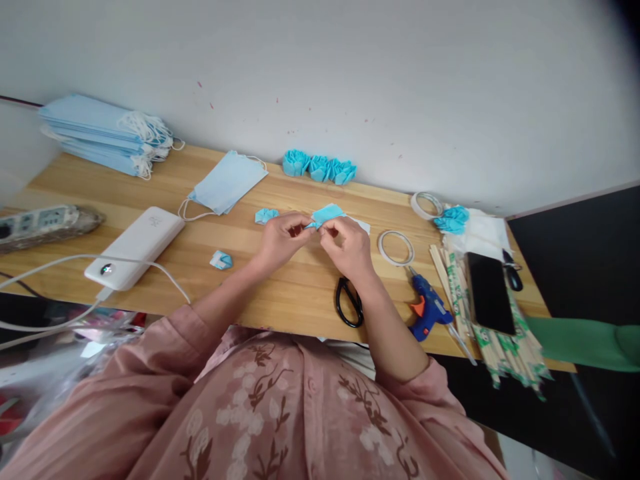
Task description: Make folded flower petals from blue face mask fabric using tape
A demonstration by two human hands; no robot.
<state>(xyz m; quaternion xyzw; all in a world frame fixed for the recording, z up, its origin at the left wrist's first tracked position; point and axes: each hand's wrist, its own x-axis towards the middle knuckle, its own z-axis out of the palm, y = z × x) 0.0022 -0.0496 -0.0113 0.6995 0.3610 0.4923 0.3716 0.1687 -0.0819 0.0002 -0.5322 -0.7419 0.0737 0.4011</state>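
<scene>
- Head view, hands: my left hand (280, 239) and right hand (347, 245) meet at the table's mid-line, fingertips facing each other, both pinched shut on the same blue mask-fabric piece (327, 213).
- Fabric piece: sits btw the two hands and pokes up and away from me, toward the wall. Long axis runs roughly left-low to right-high; the pinch is at its near-left end, so most of it lies over my right hand's side.
- Which hand is nearer: both touch it; right hand is under the bulk of it, left only has the tip.
- Near left hand: a small folded blue piece (266, 215) just beyond the knuckles, not touching; another folded bit (221, 260) further left, well apart.
- Near right hand: black scissors (349, 301) just beside my right wrist, handles toward me; tape ring (395, 247) to the right, then the blue glue gun (429, 308).
- Far edge: finished blue rosettes (320, 167) by the wall, a flat face mask (227, 183), and a mask stack (107, 133) at far left.
- Right side: bundle of wrapped chopsticks (500, 333) w/ a phone (489, 292) on top.
- Left side: white power bank (135, 248) w/ cable on the wooden table (280, 300).
</scene>
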